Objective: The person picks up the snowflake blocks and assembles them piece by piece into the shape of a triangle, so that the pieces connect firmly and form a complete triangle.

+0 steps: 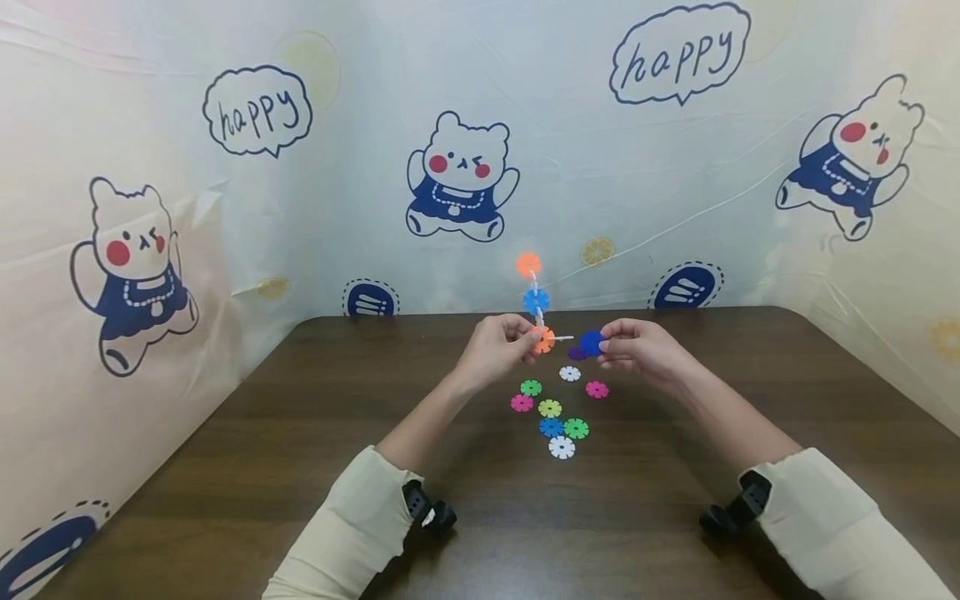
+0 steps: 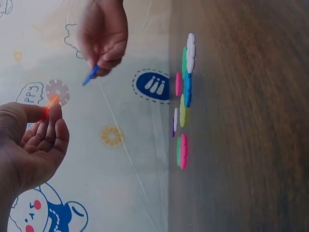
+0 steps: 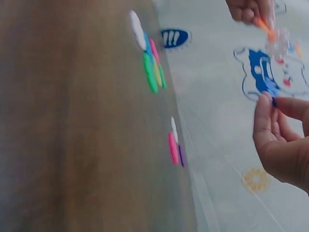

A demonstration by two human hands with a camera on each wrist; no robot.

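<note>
My left hand (image 1: 497,348) pinches an orange notched disc (image 1: 546,340) between thumb and fingers. Above it rises a linked chain: a blue disc (image 1: 536,301) and, at the top, another orange disc (image 1: 528,263), joined by whitish discs seen nearly edge-on. A whitish disc (image 1: 564,337) juts sideways from the held orange one, and appears face-on in the left wrist view. To the right, my right hand (image 1: 645,350) pinches a dark blue disc (image 1: 591,343). In the left wrist view this blue disc (image 2: 90,75) stands apart from the chain.
Loose notched discs lie on the brown table (image 1: 300,467) below the hands: a purple one (image 1: 577,353), white (image 1: 562,447), yellow (image 1: 550,408), blue (image 1: 551,427), and several green and pink ones. A printed curtain (image 1: 345,183) hangs behind the table's far edge.
</note>
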